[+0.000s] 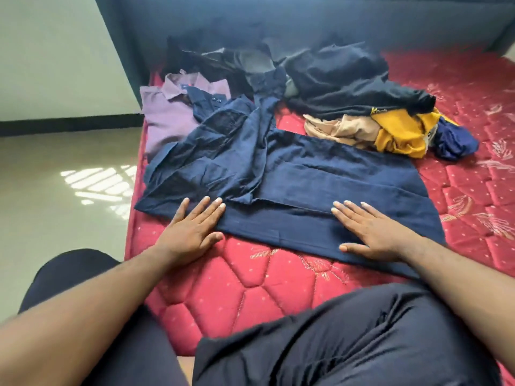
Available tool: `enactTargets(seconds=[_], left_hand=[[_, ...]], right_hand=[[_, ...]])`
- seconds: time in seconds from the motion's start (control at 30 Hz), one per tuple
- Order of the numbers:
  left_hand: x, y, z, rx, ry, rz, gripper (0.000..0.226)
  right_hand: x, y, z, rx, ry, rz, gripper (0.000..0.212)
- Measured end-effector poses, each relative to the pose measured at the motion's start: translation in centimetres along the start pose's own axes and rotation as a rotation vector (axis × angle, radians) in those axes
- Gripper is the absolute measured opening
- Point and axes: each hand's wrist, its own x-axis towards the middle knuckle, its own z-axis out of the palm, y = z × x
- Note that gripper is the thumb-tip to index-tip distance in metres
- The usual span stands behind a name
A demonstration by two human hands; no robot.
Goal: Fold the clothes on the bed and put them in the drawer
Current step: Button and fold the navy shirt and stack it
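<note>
A navy blue garment lies spread on the red quilted mattress, partly folded, its left part crumpled. My left hand lies flat with straight fingers on the garment's near left edge. My right hand presses flat on its near right part. Behind it to the left lies a folded mauve collared shirt. Further back is a heap of black clothes, with a beige piece, a yellow piece and a blue piece at its right. No drawer is in view.
A dark blue headboard runs along the far side of the bed. Pale tiled floor with a patch of sunlight lies left of the mattress edge. My knees in dark trousers rest on the near part of the mattress.
</note>
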Motion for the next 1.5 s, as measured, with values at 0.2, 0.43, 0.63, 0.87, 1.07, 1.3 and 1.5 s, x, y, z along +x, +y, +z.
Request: enactTargets(seconds=[0.2, 0.43, 0.63, 0.87, 1.07, 1.3, 1.5], left_hand=[[0.1, -0.8, 0.8, -0.081, -0.010, -0.064, 0.107], [-4.1, -6.9, -0.1, -0.038, 0.002, -0.319, 0.087], [1.4, -5.0, -1.7, -0.010, 0.428, -0.183, 0.044], [3.4, -5.8, 1.9, -0.064, 0.300, -0.261, 0.061], [3.9, -5.8, 3.5, -0.022, 0.363, -0.266, 0.064], [4.2, -5.8, 4.4, 0.003, 0.413, -0.254, 0.065], [4.3, -5.9, 3.9, -0.023, 0.255, -0.277, 0.067]], right_hand=[[9.7, -17.6, -3.8, 0.189, 0.038, -0.166, 0.104], [7.4, -13.3, -1.7, 0.287, 0.055, 0.078, 0.113], [11.7, -11.3, -7.7, 0.536, 0.399, 0.214, 0.048], [23.9, -9.5, -15.3, 0.260, 0.459, -0.002, 0.051], [29.9, -7.4, -18.3, -0.126, 0.123, -0.008, 0.060], [29.7, -5.0, -19.4, -0.341, -0.055, 0.023, 0.033], [22.4, -1.2, -21.9, -0.369, -0.017, 0.168, 0.032]])
